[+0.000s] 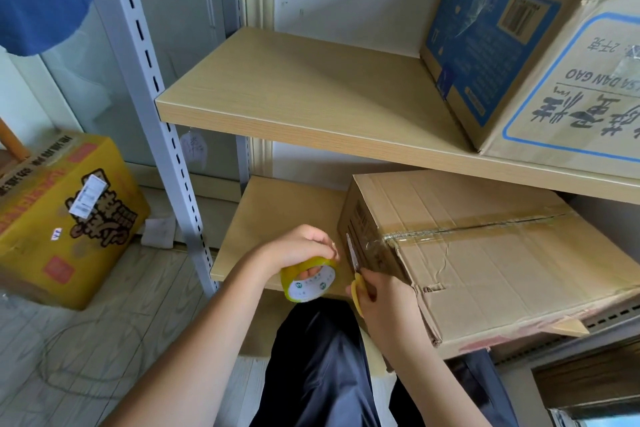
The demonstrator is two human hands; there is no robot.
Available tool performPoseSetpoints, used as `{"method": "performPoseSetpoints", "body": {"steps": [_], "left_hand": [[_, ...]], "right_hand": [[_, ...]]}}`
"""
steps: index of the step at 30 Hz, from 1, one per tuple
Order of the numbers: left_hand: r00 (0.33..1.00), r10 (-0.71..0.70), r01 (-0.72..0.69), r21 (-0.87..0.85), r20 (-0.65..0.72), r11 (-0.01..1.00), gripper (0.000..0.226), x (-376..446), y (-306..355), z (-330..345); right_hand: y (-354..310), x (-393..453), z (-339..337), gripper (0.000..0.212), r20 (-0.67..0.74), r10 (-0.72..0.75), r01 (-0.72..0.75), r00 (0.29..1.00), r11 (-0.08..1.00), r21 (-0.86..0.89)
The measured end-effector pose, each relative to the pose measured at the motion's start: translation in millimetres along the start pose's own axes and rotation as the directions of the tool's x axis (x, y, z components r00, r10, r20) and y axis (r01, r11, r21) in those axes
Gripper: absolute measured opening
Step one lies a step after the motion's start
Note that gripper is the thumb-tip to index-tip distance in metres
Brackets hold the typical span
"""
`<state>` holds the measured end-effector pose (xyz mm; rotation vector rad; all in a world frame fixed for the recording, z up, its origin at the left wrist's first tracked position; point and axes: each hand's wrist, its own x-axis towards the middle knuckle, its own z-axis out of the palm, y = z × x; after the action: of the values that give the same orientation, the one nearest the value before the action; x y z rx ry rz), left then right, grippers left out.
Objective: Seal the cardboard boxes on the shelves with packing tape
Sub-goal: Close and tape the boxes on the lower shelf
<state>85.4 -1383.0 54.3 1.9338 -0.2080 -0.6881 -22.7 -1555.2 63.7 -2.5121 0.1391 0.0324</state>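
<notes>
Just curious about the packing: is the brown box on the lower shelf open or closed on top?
Closed. The brown box's top flaps meet at the middle, with clear tape along the seam.

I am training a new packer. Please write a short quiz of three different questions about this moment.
1. True or false: the tape roll is in the right hand.
2. Which shelf holds the box being taped: A upper, B lower?
3. What colour is the tool in the right hand?

Key: 1 false, the left hand holds it; 2 B; 3 yellow.
</notes>
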Motion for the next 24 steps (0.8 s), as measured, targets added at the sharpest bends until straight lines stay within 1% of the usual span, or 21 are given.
{"method": "performPoseSetpoints", "body": {"steps": [2,3,5,6,7,8,9,10,11,12,14,15,16,17,18,19,20,21,22,23,24], "left_hand": [[0.997,0.037,-0.040,-0.041,-0.069,0.998,0.012,-17.8,0.8,-7.6],[0.992,0.064,-0.075,-0.100,-0.105,0.992,0.013,-26.9,3.3,-10.3],[0.979,0.113,-0.154,-0.252,-0.173,0.955,0.015,-43.5,13.2,-13.5],[0.969,0.131,-0.194,-0.320,-0.208,0.927,0.019,-51.3,20.3,-14.5],[0.957,0.151,-0.240,-0.383,-0.248,0.892,0.023,-58.0,27.2,-14.7],[0.945,0.175,-0.283,-0.422,-0.276,0.861,0.020,-63.8,33.3,-14.8],[0.936,0.200,-0.315,-0.438,-0.289,0.842,0.012,-69.2,39.8,-14.7],[0.928,0.225,-0.342,-0.437,-0.298,0.832,0.015,-74.9,45.4,-14.8],[0.923,0.237,-0.354,-0.432,-0.302,0.829,0.021,-80.3,51.1,-14.4],[0.921,0.242,-0.361,-0.434,-0.306,0.826,0.022,-85.7,56.5,-13.7],[0.902,0.266,-0.400,-0.421,-0.341,0.814,0.017,-93.9,63.3,-11.0],[0.891,0.272,-0.416,-0.411,-0.364,0.811,0.016,-98.5,66.1,-9.1],[0.880,0.276,-0.430,-0.404,-0.387,0.807,0.017,-103.0,68.5,-7.0],[0.871,0.283,-0.447,-0.404,-0.402,0.798,0.019,-108.4,71.0,-5.1],[0.863,0.288,-0.461,-0.413,-0.416,0.785,0.025,-113.4,73.1,-4.4],[0.855,0.295,-0.477,-0.421,-0.428,0.771,0.030,-118.6,76.1,-3.8],[0.844,0.301,-0.493,-0.422,-0.444,0.760,0.034,-123.4,79.4,-3.8],[0.830,0.305,-0.510,-0.415,-0.467,0.753,0.037,-127.2,83.1,-4.2],[0.817,0.311,-0.524,-0.402,-0.485,0.750,0.038,-131.7,88.1,-3.9],[0.805,0.325,-0.539,-0.382,-0.496,0.751,0.036,-135.4,93.2,-2.6],[0.795,0.339,-0.548,-0.355,-0.503,0.757,0.030,-139.3,97.5,-0.7]], "right_hand": [[-14.5,-9.5,-9.4,0.029,-0.058,-0.062,0.061,0.996,0.998,-0.020],[-25.5,-16.5,-17.0,0.030,-0.101,-0.100,0.099,0.990,0.995,-0.010],[-58.4,-34.7,-41.4,0.020,-0.204,-0.193,0.207,0.960,0.977,0.050],[-76.7,-41.0,-57.5,0.015,-0.263,-0.269,0.295,0.926,0.953,0.063],[-93.2,-43.0,-75.3,0.014,-0.345,-0.373,0.407,0.861,0.913,0.029],[-106.6,-39.0,-93.4,0.016,-0.425,-0.466,0.499,0.776,0.866,-0.039],[-119.2,-29.4,-111.9,0.019,-0.487,-0.529,0.555,0.695,0.825,-0.106],[-131.2,-14.4,-129.1,0.021,-0.513,-0.563,0.567,0.648,0.806,-0.169],[-140.0,6.7,-143.3,0.021,-0.503,-0.575,0.543,0.645,0.808,-0.228],[-147.5,31.6,-154.2,0.020,-0.460,-0.566,0.493,0.684,0.824,-0.279],[-157.5,72.2,-167.1,0.027,-0.255,-0.478,0.386,0.841,0.859,-0.337],[-156.3,85.5,-168.7,0.032,-0.178,-0.457,0.374,0.871,0.854,-0.362],[-154.9,90.5,-168.5,0.031,-0.154,-0.449,0.371,0.880,0.853,-0.368],[-153.7,88.3,-166.7,0.026,-0.185,-0.469,0.379,0.864,0.846,-0.375],[-151.1,78.6,-162.9,0.020,-0.273,-0.510,0.408,0.816,0.842,-0.353],[-145.8,63.8,-156.7,0.017,-0.368,-0.553,0.468,0.747,0.831,-0.299],[-142.2,45.7,-148.8,0.022,-0.386,-0.564,0.515,0.729,0.825,-0.233],[-140.6,29.5,-141.9,0.029,-0.314,-0.554,0.525,0.771,0.832,-0.180],[-140.4,17.4,-135.1,0.033,-0.194,-0.514,0.502,0.836,0.858,-0.110],[-139.6,12.6,-127.6,0.031,-0.107,-0.474,0.472,0.874,0.881,-0.038],[-139.4,13.9,-122.0,0.024,-0.093,-0.446,0.448,0.890,0.894,0.005]]}}
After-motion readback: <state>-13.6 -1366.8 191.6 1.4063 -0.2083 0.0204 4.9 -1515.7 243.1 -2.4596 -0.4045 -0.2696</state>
